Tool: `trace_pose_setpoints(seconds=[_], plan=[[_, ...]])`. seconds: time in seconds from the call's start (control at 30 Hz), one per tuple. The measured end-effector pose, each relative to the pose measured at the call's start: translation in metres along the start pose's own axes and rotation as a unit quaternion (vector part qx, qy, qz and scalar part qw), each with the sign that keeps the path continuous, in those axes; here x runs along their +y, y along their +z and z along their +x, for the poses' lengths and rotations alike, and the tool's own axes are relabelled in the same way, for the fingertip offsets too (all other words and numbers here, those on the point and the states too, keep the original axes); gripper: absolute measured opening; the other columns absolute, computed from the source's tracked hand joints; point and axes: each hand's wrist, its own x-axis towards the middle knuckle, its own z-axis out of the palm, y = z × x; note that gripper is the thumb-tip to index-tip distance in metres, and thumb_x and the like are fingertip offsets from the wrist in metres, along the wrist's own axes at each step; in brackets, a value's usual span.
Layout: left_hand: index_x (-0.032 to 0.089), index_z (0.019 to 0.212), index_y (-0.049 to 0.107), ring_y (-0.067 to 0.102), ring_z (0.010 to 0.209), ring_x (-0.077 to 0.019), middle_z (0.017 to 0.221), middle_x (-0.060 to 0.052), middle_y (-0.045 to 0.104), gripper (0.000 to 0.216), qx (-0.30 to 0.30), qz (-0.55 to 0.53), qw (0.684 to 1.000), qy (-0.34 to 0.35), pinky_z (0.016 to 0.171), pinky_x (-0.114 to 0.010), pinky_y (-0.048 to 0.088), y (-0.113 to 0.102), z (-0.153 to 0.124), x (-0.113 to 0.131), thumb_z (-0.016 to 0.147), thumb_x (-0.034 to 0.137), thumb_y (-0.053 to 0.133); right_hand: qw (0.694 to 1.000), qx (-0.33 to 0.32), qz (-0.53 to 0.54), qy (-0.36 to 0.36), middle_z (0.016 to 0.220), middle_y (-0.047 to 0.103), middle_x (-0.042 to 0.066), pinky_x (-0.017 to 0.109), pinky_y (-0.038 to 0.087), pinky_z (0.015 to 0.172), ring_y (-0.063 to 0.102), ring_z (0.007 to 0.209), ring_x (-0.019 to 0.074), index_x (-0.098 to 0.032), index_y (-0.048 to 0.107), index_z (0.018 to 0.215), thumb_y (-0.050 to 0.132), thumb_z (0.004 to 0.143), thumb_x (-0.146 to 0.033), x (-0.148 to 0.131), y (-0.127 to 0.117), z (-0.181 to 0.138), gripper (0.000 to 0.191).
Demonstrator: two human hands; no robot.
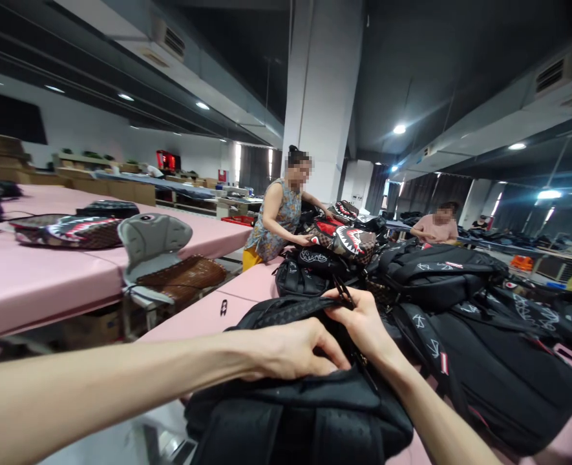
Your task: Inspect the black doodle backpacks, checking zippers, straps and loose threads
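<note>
Head view: your left hand (293, 352) is curled tight on the top of the black backpack (295, 413), which lies on the pink table (189, 326) just before you. Your right hand (363, 323) pinches a small pull (344, 296) at its top edge, fingers closed.

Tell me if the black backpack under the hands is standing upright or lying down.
Lying down: the black backpack rests flat on the pink table.
</note>
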Motion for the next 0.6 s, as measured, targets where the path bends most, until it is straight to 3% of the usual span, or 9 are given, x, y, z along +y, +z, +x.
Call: trace_pose_setpoints(seconds=[0.13, 0.23, 0.37, 0.6], plan=[[0.016, 0.064, 0.064, 0.025, 0.044, -0.0064, 0.049, 0.006, 0.036, 0.021, -0.093, -0.019, 0.995, -0.018, 0.041, -0.019, 0.020, 0.010, 0.004, -0.012, 0.066, 0.017, 0.043, 1.000, -0.024, 0.000, -0.002, 0.063, 0.057, -0.003, 0.020, 0.035, 0.059, 0.046, 0.062, 0.0106, -0.016, 0.064, 0.065, 0.055, 0.063, -0.016, -0.002, 0.006, -0.007, 0.009], [0.016, 0.061, 0.058, 0.025, 0.043, -0.0058, 0.049, 0.007, 0.034, 0.013, -0.117, -0.025, 0.992, -0.027, 0.040, -0.020, 0.019, 0.016, 0.008, -0.017, 0.063, 0.016, 0.045, 0.999, -0.033, -0.004, -0.006, 0.063, 0.056, -0.004, 0.020, 0.034, 0.058, 0.045, 0.062, 0.0103, -0.016, 0.063, 0.066, 0.053, 0.063, -0.014, -0.004, 0.008, -0.014, 0.010], [0.016, 0.053, 0.043, 0.021, 0.043, -0.0053, 0.048, 0.007, 0.031, 0.013, -0.083, -0.003, 0.997, 0.002, 0.040, -0.020, 0.016, 0.018, 0.006, -0.012, 0.065, 0.016, 0.043, 0.999, -0.031, -0.007, -0.016, 0.065, 0.058, -0.003, 0.020, 0.036, 0.060, 0.047, 0.064, 0.0109, -0.016, 0.064, 0.067, 0.053, 0.064, -0.014, -0.005, 0.007, -0.016, 0.011], [0.014, 0.055, 0.045, 0.033, 0.051, -0.0073, 0.054, 0.004, 0.045, 0.016, 0.010, 0.065, 0.997, 0.046, 0.048, -0.019, 0.026, 0.023, 0.006, -0.010, 0.070, 0.016, 0.042, 0.998, -0.027, -0.028, -0.039, 0.066, 0.059, -0.002, 0.020, 0.038, 0.060, 0.049, 0.066, 0.0122, -0.017, 0.066, 0.070, 0.053, 0.065, -0.014, -0.003, 0.005, -0.015, 0.014]])
